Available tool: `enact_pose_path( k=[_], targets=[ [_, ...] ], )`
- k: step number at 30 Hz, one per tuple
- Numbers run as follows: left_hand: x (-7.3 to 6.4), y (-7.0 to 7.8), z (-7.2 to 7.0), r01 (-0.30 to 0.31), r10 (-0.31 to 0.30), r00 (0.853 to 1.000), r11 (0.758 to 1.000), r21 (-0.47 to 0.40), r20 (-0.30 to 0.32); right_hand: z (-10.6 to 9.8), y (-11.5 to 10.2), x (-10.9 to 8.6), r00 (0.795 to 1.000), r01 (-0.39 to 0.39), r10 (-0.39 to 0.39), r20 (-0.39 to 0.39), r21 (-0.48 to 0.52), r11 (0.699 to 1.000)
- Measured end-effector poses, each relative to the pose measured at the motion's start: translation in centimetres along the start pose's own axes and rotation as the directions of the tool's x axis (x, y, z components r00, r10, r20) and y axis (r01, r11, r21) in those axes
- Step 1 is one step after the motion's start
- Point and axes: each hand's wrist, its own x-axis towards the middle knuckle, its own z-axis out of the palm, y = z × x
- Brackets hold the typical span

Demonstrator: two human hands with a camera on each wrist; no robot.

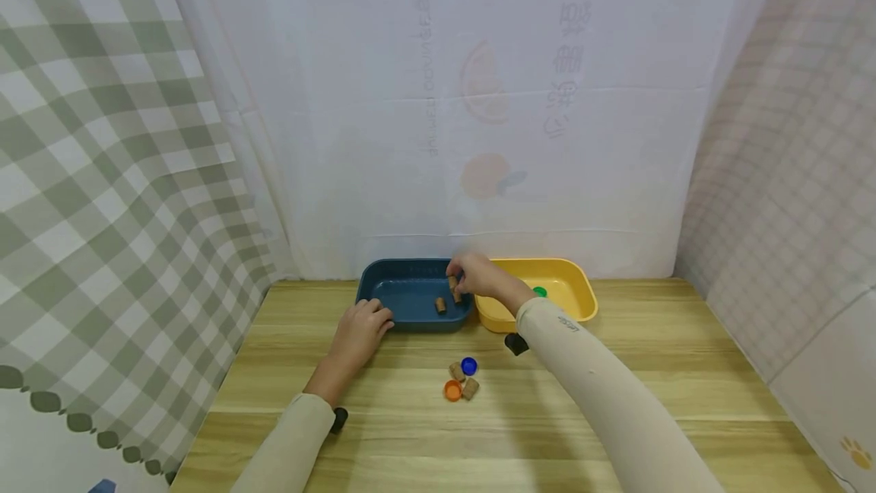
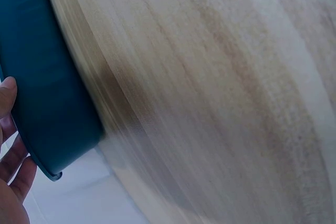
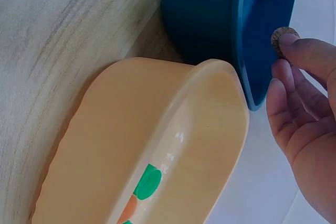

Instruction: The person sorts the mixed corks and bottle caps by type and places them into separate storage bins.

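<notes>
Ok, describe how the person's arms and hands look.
The left sleeve and right sleeve are pale cream; the right one has small dark lettering. A black piece shows by the left wrist, another by the right. Left hand and right hand are gloveless.

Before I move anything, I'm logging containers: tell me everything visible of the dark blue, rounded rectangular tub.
The dark blue, rounded rectangular tub looks like smooth plastic, open-topped and upright, with a thin rim. It sits on the wood-grain table, left of the yellow plastic-looking tub. At least one brown cork cylinder lies inside. The left hand grips its near-left rim; the right hand pinches another cork over its right end.
</notes>
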Motion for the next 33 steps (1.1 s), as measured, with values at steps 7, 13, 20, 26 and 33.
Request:
enact_pose_path(
  k=[7, 13, 20, 26, 33],
  targets=[
    [0.0, 0.0, 0.0, -0.01, 0.01, 1.0, 1.0, 0.01, -0.007, 0.2, 0.1, 0.2, 1.0, 0.003, -0.003, 0.006, -0.033, 0.999],
    [0.0, -0.1, -0.1, -0.008, 0.008, 1.0, 1.0, -0.003, 0.003, 0.4, 0.2, 0.4, 1.0, 0.011, -0.011, 0.005, -0.019, 1.0],
    [0.0, -0.2, 0.1, -0.008, 0.008, 1.0, 1.0, 0.0, -0.011, 0.3, 0.4, -0.1, 1.0, 0.029, -0.029, 0.006, 0.004, 1.0],
    [0.0, -0.3, 0.3, -0.028, 0.027, 0.999, 1.0, -0.008, -0.04, 0.3, 0.4, -0.9, 0.998, 0.05, -0.049, -0.027, 0.057, 0.997],
    [0.0, -0.3, 0.2, -0.011, 0.011, 0.999, 1.0, -0.02, -0.03, 0.4, -0.1, -2.4, 0.996, 0.071, -0.065, -0.068, 0.092, 0.993]
  ],
)
